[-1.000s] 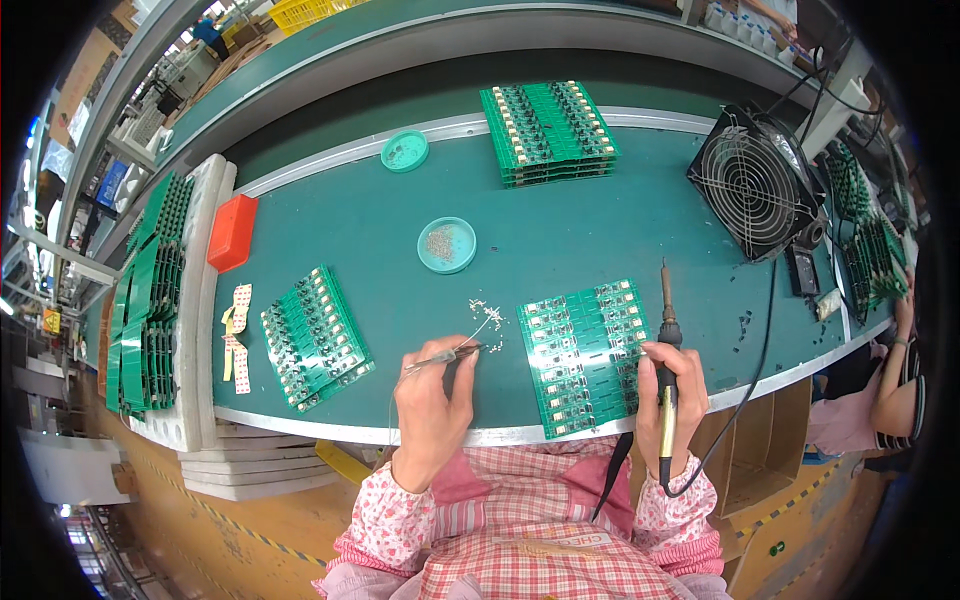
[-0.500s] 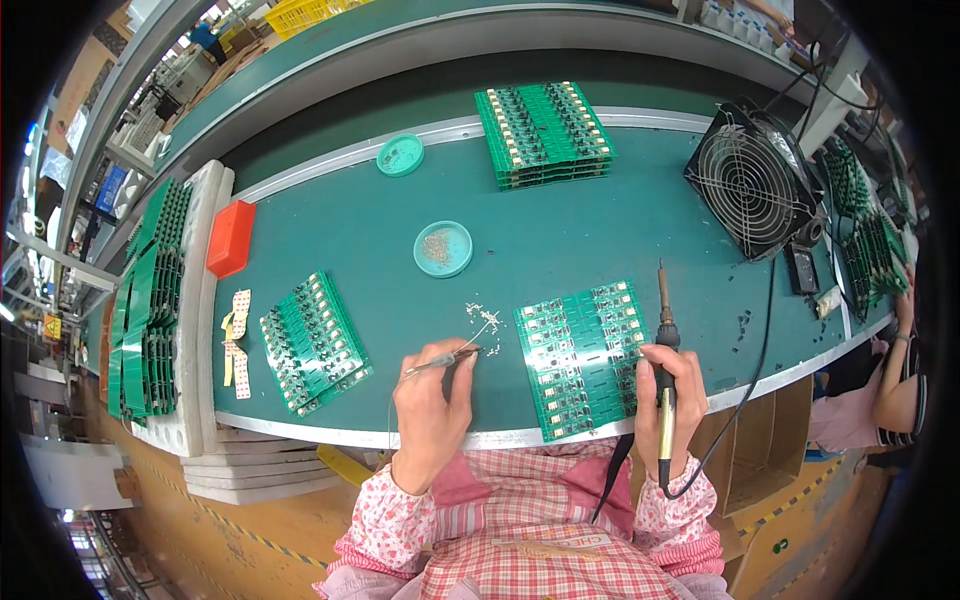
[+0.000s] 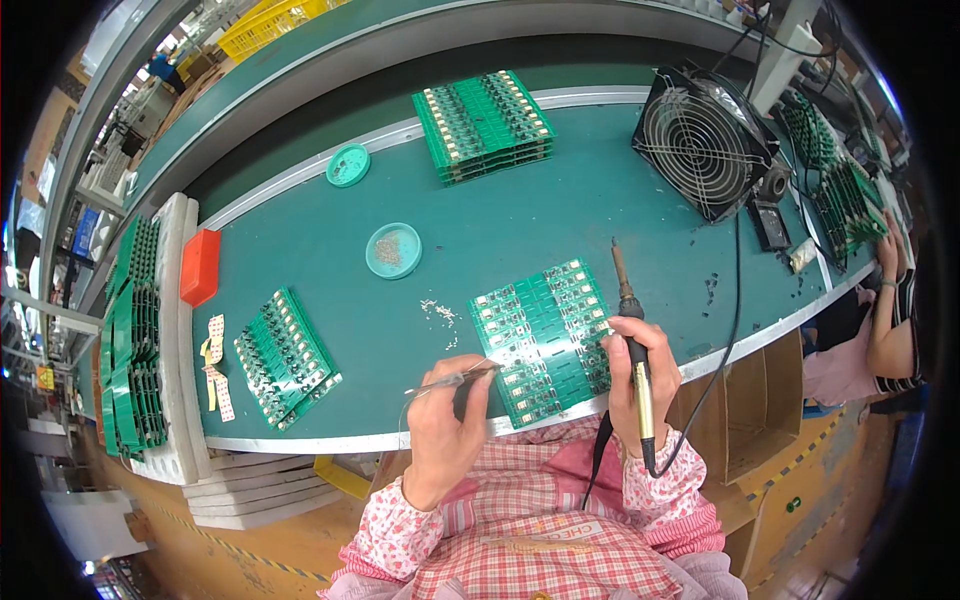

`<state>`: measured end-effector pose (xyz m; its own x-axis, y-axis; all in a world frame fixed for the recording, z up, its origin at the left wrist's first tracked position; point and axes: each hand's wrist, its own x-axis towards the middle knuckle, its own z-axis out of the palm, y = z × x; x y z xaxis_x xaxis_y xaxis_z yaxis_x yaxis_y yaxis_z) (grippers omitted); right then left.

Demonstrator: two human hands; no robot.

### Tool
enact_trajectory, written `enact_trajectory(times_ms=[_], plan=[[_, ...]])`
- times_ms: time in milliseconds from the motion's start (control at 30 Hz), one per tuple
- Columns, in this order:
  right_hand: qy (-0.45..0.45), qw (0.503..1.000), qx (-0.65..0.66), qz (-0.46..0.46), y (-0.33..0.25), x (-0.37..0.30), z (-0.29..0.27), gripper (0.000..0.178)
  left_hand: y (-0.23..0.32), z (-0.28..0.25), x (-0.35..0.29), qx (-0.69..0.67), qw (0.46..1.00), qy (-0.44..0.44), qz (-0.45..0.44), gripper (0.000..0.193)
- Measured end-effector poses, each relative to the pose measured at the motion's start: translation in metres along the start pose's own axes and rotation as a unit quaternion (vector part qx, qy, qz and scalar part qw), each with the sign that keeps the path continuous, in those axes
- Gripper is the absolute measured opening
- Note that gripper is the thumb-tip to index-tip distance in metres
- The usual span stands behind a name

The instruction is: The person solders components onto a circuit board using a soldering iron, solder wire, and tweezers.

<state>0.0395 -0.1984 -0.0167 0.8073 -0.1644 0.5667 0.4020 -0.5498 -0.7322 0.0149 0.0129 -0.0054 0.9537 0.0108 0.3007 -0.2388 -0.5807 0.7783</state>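
My left hand (image 3: 445,425) is closed on a pair of tweezers (image 3: 440,384), with a thin wire running along beside them. The tweezer tips are over the left edge of a green circuit board panel (image 3: 545,325) in front of me; whether they pinch a tiny part is too small to tell. In my right hand (image 3: 645,375) is a soldering iron (image 3: 642,390), its bare tip pointing up and away, off the board. That hand is at the panel's right edge. Left of the panel lie scattered small pale components (image 3: 440,312).
Two round teal dishes (image 3: 394,251) hold small parts. Board stacks stand at the back (image 3: 485,125) and left (image 3: 285,355). A red box (image 3: 200,267) is beside white foam (image 3: 176,340). A black fan (image 3: 705,145) stands right; the iron's cable (image 3: 738,290) crosses the bench. Another person's hand (image 3: 889,250) touches boards.
My left hand with the tweezers has moved from the scattered components to the left edge of the board panel. The right hand still holds the iron beside the panel. The whole view has shifted.
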Motion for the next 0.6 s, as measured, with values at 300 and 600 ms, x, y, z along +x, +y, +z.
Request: enact_trajectory(times_ms=[300,600], plan=[[-0.003,1.000,0.011,0.006,0.0004,-0.0010,-0.0013,0.017,0.0036,0.0037,-0.0049,0.023,1.000,-0.005,0.020,0.012],[-0.001,1.000,0.020,-0.006,0.0023,-0.0001,0.0006,0.019,0.0042,0.0050,-0.0036,0.037,0.999,-0.004,0.036,0.014]])
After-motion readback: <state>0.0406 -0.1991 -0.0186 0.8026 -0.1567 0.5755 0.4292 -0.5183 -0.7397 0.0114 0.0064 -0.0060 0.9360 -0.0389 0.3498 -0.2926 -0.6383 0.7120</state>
